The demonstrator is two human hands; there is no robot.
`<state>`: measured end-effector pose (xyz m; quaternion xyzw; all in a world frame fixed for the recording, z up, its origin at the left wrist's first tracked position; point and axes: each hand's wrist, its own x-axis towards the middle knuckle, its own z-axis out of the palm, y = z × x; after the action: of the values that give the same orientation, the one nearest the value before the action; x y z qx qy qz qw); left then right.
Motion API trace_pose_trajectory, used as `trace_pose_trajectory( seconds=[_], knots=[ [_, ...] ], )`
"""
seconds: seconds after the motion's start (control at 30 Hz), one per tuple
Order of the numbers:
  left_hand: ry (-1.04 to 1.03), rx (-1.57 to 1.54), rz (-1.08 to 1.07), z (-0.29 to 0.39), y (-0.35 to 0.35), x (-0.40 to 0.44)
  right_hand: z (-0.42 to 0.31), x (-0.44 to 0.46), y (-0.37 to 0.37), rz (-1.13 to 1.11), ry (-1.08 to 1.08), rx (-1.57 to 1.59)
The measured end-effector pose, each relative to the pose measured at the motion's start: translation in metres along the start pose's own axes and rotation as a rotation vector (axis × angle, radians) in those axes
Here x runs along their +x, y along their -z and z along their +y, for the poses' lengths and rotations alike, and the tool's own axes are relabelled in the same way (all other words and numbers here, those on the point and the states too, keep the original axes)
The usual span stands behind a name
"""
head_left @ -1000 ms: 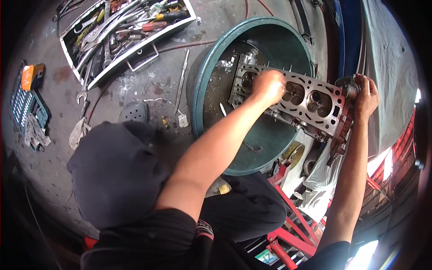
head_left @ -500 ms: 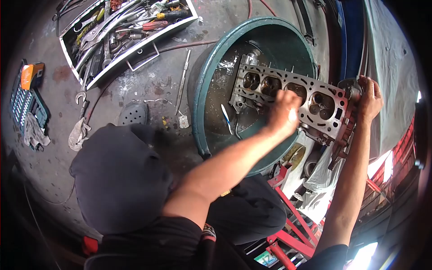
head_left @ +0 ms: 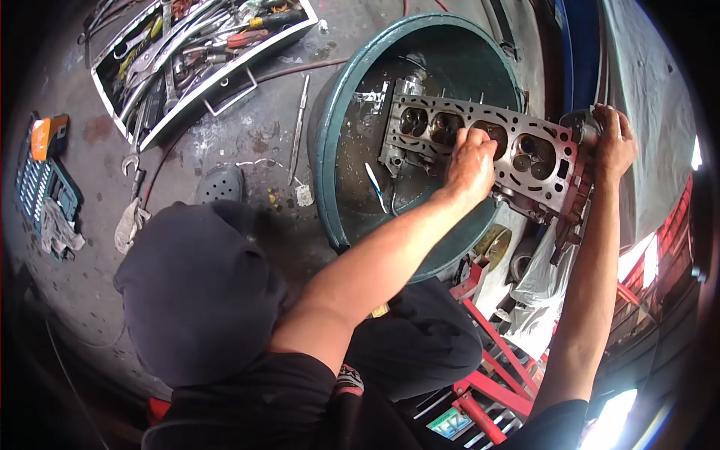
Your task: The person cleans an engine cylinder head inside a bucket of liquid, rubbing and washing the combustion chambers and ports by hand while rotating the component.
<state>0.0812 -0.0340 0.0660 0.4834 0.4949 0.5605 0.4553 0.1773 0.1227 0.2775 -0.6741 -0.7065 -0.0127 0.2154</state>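
A metal engine cylinder head [head_left: 517,166] lies tilted across the rim of a green tub [head_left: 330,150], its combustion chambers facing up. My right hand [head_left: 616,142] grips the near-right end of the cylinder head. On its flat face, by the middle chambers, rests my left hand [head_left: 472,161] with fingers bent and drawn together; whatever they hold, if anything, is hidden. Inside the tub, a thin white-and-blue stick [head_left: 374,186], perhaps a brush handle, leans in dark liquid below the left end of the head.
A white-edged drawer [head_left: 202,90] full of hand tools stands at upper left. On the stained floor lie a long metal rod [head_left: 298,131], a wrench [head_left: 132,163], a socket case [head_left: 49,184] and rags. A red metal frame [head_left: 499,382] stands beside my leg.
My left hand, blurred by motion before, is now sharp and slightly higher and farther left on the cylinder head. My right hand keeps its hold. The whole view has shifted slightly.
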Motion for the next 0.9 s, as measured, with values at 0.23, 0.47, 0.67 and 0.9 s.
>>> trace_pose_trajectory(
  seconds=[0.23,0.47,0.67,0.9],
  knots=[
    [0.048,-0.246,0.232,0.026,-0.016,-0.011,0.006,0.003,-0.002,0.013,-0.016,0.048],
    [0.389,-0.261,0.013,0.0,-0.004,-0.011,0.004,0.002,-0.003,0.007,0.0,-0.037],
    [-0.081,0.239,0.172,-0.014,-0.004,-0.019,0.0,0.001,0.0,0.008,-0.009,-0.004],
    [0.307,-0.104,0.098,0.0,-0.001,-0.02,0.009,0.004,0.0,-0.003,-0.004,0.004]
  ],
)
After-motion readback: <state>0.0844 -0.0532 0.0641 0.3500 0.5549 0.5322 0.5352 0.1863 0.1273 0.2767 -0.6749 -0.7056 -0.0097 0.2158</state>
